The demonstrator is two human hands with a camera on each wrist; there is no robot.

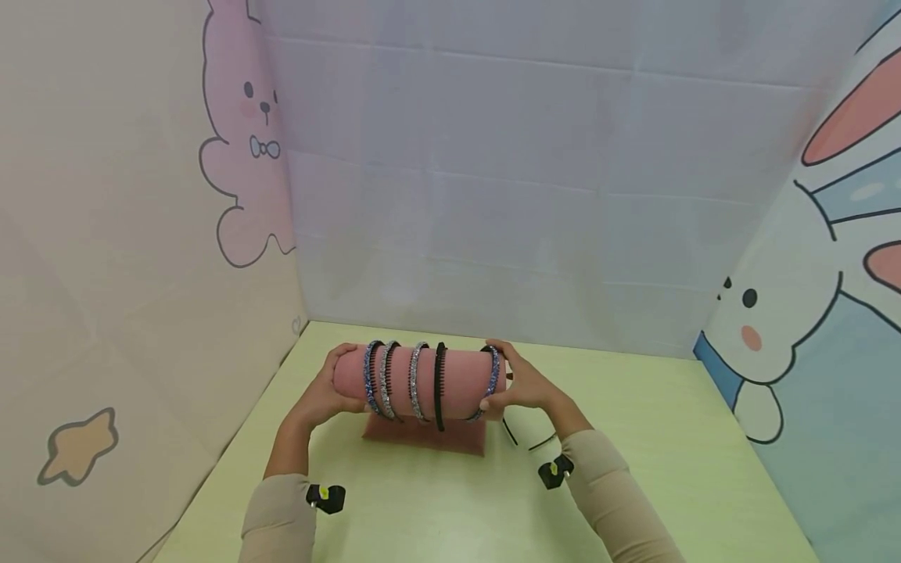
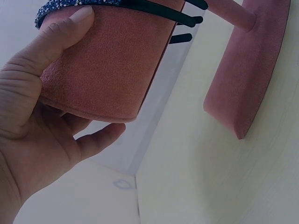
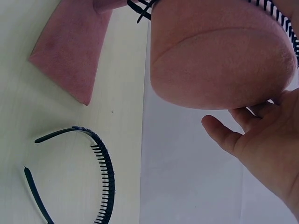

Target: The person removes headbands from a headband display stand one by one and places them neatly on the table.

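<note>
A pink padded headband stand (image 1: 461,383) has a horizontal roll on a flat base (image 1: 422,435). Several toothed headbands circle the roll: a blue glittery one (image 1: 369,379) at left, silver ones, a plain black one (image 1: 439,387), and another blue glittery headband (image 1: 493,374) at right, slightly tilted. My left hand (image 1: 325,397) grips the roll's left end, its thumb beside the leftmost headband. With my right hand (image 1: 524,383) around the right end, thumb and fingertip hold the right blue headband. In the right wrist view, its teeth show beside my thumb.
Another dark toothed headband (image 3: 110,172) lies on the pale table (image 1: 676,453) to the right of the base, partly covered by my right hand in the head view. A cloth backdrop (image 1: 493,195) rises behind the table, with printed cloth walls on both sides.
</note>
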